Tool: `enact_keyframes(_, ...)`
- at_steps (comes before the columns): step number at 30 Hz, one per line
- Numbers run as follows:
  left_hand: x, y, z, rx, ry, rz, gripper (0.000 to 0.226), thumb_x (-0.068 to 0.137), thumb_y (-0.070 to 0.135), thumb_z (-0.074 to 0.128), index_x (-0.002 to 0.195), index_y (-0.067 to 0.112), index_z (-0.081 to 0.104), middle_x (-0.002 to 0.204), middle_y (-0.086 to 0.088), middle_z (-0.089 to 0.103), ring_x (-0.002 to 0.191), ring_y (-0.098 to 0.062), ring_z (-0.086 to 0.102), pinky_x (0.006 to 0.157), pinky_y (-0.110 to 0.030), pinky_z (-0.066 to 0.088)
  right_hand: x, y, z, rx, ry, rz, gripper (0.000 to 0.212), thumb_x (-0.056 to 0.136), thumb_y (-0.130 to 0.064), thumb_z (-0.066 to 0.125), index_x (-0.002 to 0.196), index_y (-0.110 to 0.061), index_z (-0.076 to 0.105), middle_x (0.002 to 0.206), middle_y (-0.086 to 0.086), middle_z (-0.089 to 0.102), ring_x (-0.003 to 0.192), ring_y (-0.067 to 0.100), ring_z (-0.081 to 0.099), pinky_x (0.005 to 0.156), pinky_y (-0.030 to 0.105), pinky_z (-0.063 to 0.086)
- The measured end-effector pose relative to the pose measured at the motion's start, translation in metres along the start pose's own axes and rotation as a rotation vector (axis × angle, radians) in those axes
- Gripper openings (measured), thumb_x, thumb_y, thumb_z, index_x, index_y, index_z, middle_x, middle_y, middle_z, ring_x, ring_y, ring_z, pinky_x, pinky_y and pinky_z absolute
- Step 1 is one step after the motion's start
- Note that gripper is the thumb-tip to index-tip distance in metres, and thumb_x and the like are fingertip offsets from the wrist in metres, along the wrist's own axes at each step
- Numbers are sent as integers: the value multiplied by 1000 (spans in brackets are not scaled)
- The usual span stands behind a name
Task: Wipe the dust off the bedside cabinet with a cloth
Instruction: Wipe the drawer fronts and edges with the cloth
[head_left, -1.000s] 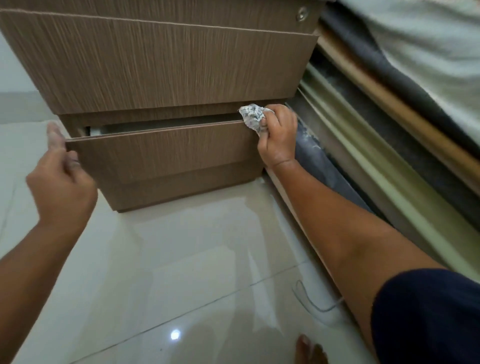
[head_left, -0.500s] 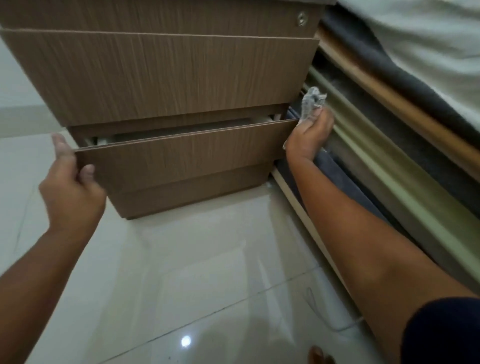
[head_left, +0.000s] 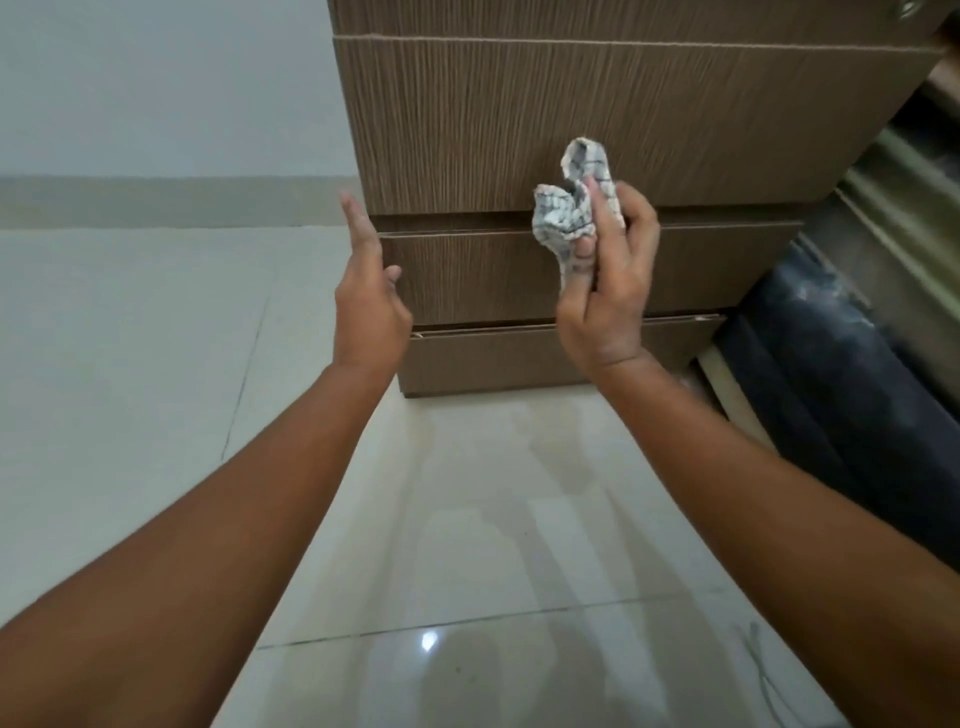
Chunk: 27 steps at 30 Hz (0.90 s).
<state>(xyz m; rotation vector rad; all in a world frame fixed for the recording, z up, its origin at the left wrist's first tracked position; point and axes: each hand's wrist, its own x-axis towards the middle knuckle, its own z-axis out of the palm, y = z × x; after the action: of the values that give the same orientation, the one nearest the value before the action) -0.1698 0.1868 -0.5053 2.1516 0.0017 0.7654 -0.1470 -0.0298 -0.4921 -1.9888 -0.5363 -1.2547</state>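
Observation:
The brown wood-grain bedside cabinet (head_left: 597, 119) stands on the floor ahead, its drawer fronts flush. My right hand (head_left: 605, 291) is raised in front of the lower drawer (head_left: 478, 275) and grips a crumpled white checked cloth (head_left: 569, 205), which sticks up above my fingers in front of the cabinet face. My left hand (head_left: 366, 301) hovers at the cabinet's left front corner, fingers spread, holding nothing. I cannot tell whether it touches the drawer edge.
Glossy pale floor tiles (head_left: 467, 545) stretch from the cabinet toward me. A dark, dusty bed base (head_left: 821, 364) and its rails lie close on the right. A pale wall with a skirting strip (head_left: 156, 197) is at the left. A thin wire (head_left: 769, 675) lies on the floor.
The lower drawer, slightly pulled out before, now sits shut. My left hand let go of its left edge. My right hand brought the cloth from the cabinet's right side to the front.

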Motion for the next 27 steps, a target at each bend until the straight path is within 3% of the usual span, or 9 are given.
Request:
enact_keyframes(5, -1, -13, -4, 32, -110, 76, 76, 102, 2, 41, 159, 16, -7, 159, -10, 38, 119, -15, 59, 92, -2, 38, 3, -25, 45, -7, 5, -60, 42, 104, -18, 41, 135, 6, 55, 135, 25, 44, 122, 37, 47, 103, 52, 43)
enact_keyframes(9, -2, -23, -12, 71, -166, 88, 81, 97, -3, 46, 159, 12, -4, 129, -8, 62, 92, -13, 59, 83, -13, 41, -20, -30, 85, -76, -111, -220, 41, 100, -12, 54, 139, 2, 52, 148, 19, 41, 135, 41, 41, 110, 60, 37)
enact_keyframes(12, 0, -24, -17, 67, -201, 92, 87, 95, 2, 54, 158, 11, -5, 114, -3, 62, 85, -12, 59, 77, -16, 42, -53, -29, 107, -288, -282, -330, 66, 91, -2, 63, 149, -10, 32, 153, 16, 46, 149, 36, 21, 123, 57, 6)
enact_keyframes(14, 0, -25, -19, 66, -210, 93, 89, 95, 4, 56, 158, 11, -5, 116, -5, 62, 85, -13, 59, 78, -20, 45, -64, -25, 115, -420, -316, -376, 67, 92, -3, 54, 152, -14, 27, 155, 9, 45, 156, 29, -5, 123, 52, 0)
enact_keyframes(18, -1, -33, -16, 47, -218, 160, 86, 92, -5, 51, 159, 12, -1, 119, -4, 59, 91, -18, 60, 84, -18, 44, -64, -9, 109, -550, -385, -460, 56, 101, -5, 31, 156, -19, 26, 159, -1, 39, 152, 21, -19, 121, 53, 9)
enact_keyframes(20, -1, -39, -11, 49, -200, 230, 80, 93, -8, 45, 158, 11, 2, 144, -18, 51, 113, -30, 60, 95, -14, 40, -65, 5, 96, -577, -382, -458, 62, 99, -4, 38, 157, -22, 23, 160, -2, 29, 152, 20, -20, 122, 53, 3)
enact_keyframes(22, 1, -43, -7, 65, -177, 300, 69, 100, -5, 38, 159, 9, 5, 163, -15, 26, 144, -35, 38, 111, -27, 39, -68, 25, 79, -612, -367, -429, 80, 94, -3, 49, 160, -25, 9, 161, 0, 18, 152, 20, -23, 123, 53, -4)
enact_keyframes(24, 2, -47, -3, 72, -155, 323, 59, 105, 4, 33, 159, 8, 10, 166, -9, 16, 153, -21, 19, 115, -30, 39, -71, 45, 60, -646, -377, -394, 92, 91, -2, 51, 160, -27, -6, 167, 1, 0, 152, 21, -24, 122, 54, -8)
enact_keyframes(27, 3, -50, -1, 113, -107, 332, 55, 105, 3, 33, 158, 8, 18, 164, -19, 19, 149, 8, 5, 112, -4, 22, -71, 73, 32, -663, -401, -334, 91, 93, -3, 48, 159, -28, -10, 165, -1, -27, 152, 23, -24, 122, 56, -6)
